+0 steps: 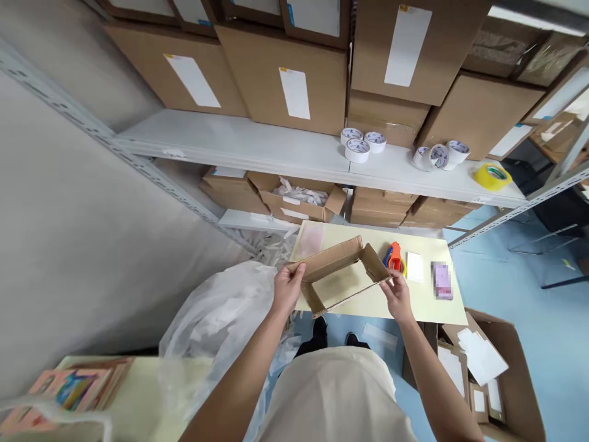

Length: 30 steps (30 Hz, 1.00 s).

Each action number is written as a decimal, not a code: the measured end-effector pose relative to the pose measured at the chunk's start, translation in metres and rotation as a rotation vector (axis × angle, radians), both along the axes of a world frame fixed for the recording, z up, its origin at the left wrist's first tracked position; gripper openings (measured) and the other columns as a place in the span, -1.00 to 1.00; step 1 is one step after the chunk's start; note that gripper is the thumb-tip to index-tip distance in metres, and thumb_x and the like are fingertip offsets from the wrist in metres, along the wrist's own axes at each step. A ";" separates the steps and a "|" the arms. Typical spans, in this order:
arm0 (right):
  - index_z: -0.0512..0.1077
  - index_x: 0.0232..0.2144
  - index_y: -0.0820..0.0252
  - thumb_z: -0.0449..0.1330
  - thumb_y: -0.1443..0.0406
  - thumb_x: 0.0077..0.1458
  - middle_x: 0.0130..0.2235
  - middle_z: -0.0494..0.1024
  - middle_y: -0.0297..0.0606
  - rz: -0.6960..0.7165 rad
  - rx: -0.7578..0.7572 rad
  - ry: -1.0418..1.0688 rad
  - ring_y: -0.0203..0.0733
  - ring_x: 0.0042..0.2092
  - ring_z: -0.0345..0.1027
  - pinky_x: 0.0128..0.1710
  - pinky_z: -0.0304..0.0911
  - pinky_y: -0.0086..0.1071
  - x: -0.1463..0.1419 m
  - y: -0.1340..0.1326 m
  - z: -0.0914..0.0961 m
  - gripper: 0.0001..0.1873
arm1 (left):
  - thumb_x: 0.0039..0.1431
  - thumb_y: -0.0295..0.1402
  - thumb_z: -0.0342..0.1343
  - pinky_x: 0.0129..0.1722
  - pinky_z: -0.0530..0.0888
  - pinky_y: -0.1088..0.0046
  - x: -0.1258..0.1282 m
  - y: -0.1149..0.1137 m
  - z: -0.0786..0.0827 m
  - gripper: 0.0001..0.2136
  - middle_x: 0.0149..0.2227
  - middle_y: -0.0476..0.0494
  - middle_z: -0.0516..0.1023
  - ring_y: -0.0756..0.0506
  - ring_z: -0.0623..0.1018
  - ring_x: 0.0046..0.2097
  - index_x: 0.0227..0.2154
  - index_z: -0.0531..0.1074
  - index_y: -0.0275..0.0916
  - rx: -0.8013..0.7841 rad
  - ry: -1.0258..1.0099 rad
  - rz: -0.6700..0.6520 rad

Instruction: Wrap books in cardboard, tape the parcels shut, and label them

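A small brown cardboard box (pixel 338 270), part folded with its flaps up, hangs just above a pale yellow table (pixel 414 301). My left hand (pixel 288 287) is closed on the box's left corner. My right hand (pixel 396 296) pinches the box's right end. Just behind my right hand an orange tape dispenser (pixel 394 256) lies on the table, with a white card (pixel 415 267) and a small purple packet (pixel 442 280) to its right.
A white shelf (pixel 276 147) carries large labelled cartons, several white tape rolls (pixel 358 149) and a yellow tape roll (pixel 492 176). An open carton with white papers (pixel 488 368) stands at the lower right. A clear plastic bag (pixel 221 325) bulges at the left, and coloured booklets (pixel 69 387) lie on a near table.
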State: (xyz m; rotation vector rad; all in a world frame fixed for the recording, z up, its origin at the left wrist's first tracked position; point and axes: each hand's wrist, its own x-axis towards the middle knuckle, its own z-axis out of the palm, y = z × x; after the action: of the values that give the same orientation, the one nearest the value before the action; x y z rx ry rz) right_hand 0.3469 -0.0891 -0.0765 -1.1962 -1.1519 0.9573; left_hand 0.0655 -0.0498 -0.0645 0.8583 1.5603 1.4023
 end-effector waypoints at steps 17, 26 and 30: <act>0.25 0.23 0.00 0.39 0.04 -0.06 0.16 0.32 0.00 0.177 -0.117 -0.438 0.02 -0.03 0.40 -0.17 0.46 -0.11 -0.008 -0.005 -0.012 -0.17 | -0.11 0.06 0.21 -0.34 0.31 0.43 0.030 0.093 -0.025 -0.59 -0.56 0.08 0.26 -0.01 0.32 -0.43 -0.60 0.26 -0.17 -0.020 0.086 -0.423; 0.58 -0.32 0.08 0.27 0.05 0.09 -0.05 0.59 -0.06 0.305 -0.034 -0.528 0.06 0.01 0.46 0.02 0.35 0.00 0.009 0.026 -0.013 -0.73 | -0.06 0.14 0.19 0.25 0.24 0.17 -0.012 0.062 -0.039 -0.25 0.28 -0.36 0.26 -0.29 0.25 0.32 0.15 0.25 -0.15 -0.009 0.113 -0.578; 0.57 -0.34 0.08 0.20 0.03 0.15 -0.16 0.61 -0.11 0.411 -0.030 -0.544 0.02 -0.11 0.49 -0.08 0.39 -0.07 0.010 0.041 -0.011 -0.71 | -0.23 0.09 0.36 0.34 0.08 0.04 -0.028 0.017 -0.046 0.03 0.40 -0.34 0.03 -0.37 0.06 0.40 0.32 0.09 -0.16 0.084 0.356 -0.711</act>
State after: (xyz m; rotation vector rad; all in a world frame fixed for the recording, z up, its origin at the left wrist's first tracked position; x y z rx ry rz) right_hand 0.3571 -0.0480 -0.0879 -1.3130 -1.8749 0.9770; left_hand 0.0372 -0.0332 -0.1104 1.5886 1.2450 0.8253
